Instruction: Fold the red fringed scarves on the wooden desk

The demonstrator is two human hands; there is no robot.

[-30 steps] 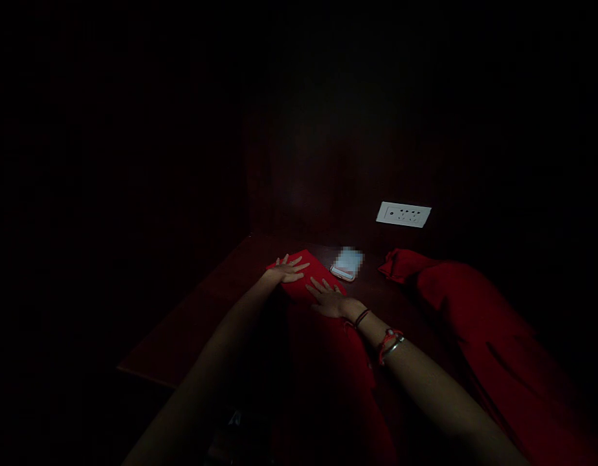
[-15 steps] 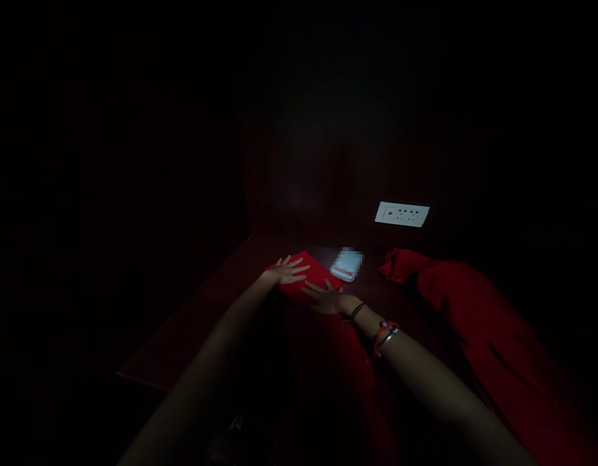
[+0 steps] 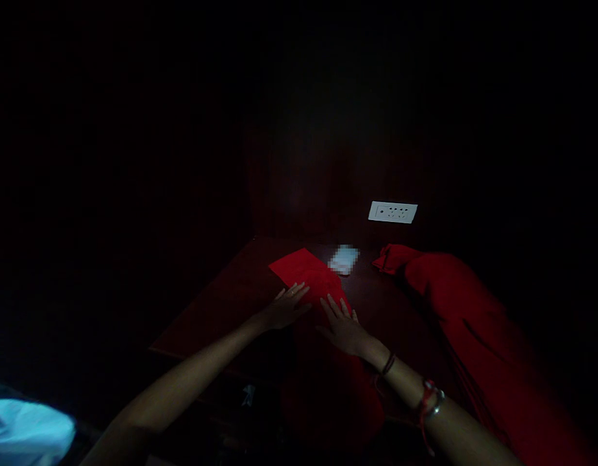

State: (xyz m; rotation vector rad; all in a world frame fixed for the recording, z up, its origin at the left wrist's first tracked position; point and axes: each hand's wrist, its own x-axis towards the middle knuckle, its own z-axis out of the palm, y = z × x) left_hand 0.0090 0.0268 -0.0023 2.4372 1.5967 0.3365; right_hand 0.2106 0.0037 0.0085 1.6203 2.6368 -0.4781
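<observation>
A flat red cloth [image 3: 303, 264] lies over the dark wooden tabletop [image 3: 219, 291], its far end squared off and its near part hanging down past the front edge into shadow. My left hand [image 3: 284, 309] rests on the cloth's left side, fingers stretched out, palm down. On the right side of the same cloth lies my right hand [image 3: 345, 330], fingers spread and pointing away from me. Neither hand grips anything. Bracelets circle my right wrist and forearm. Darkness hides much of the cloth's lower part.
A phone [image 3: 345, 259], partly blurred out, lies just beyond the cloth. A bunched red cloth [image 3: 454, 291] runs along the right side. On the back wall is a white socket plate [image 3: 393, 212]. Something pale blue [image 3: 27, 430] shows at lower left.
Both hands have slid back toward me along the cloth, uncovering its far end. The view has shifted slightly, and the pale blue thing has come into sight at lower left.
</observation>
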